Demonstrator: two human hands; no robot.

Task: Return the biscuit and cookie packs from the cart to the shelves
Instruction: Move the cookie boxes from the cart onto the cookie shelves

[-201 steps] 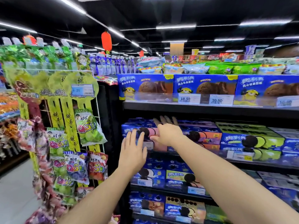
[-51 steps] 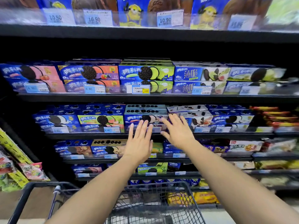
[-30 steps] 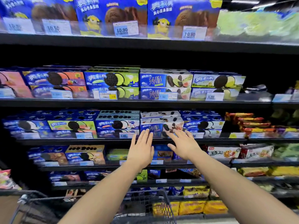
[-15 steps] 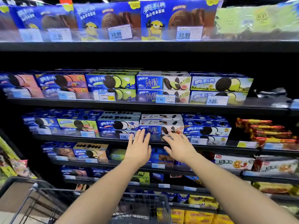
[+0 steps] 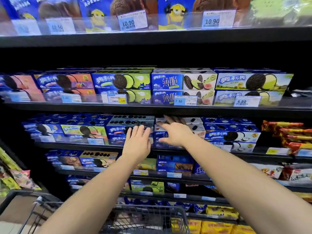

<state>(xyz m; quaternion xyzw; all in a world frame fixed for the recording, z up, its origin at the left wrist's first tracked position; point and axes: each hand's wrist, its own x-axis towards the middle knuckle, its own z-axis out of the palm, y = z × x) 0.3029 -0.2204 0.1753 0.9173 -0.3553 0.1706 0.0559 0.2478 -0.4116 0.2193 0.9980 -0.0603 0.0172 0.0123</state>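
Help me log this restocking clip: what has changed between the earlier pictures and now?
Both hands advanced: the left hand is now at the blue box's front, and the right hand lies spread on the white boxes, fingers reaching over their top. Earlier they hovered short of this shelf. Nothing was taken or released; both hands stay open and empty, and the boxes are unmoved.

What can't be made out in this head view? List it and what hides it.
Head view:
- Shopping cart contents: blurred, cut off by the bottom edge.
- Right hand fingertips: blurred over the white cookie boxes; grip or mere touch unclear.
- Left-end price tags: smeared by blur and glare.
- Top-shelf boxes: cropped by the top edge.
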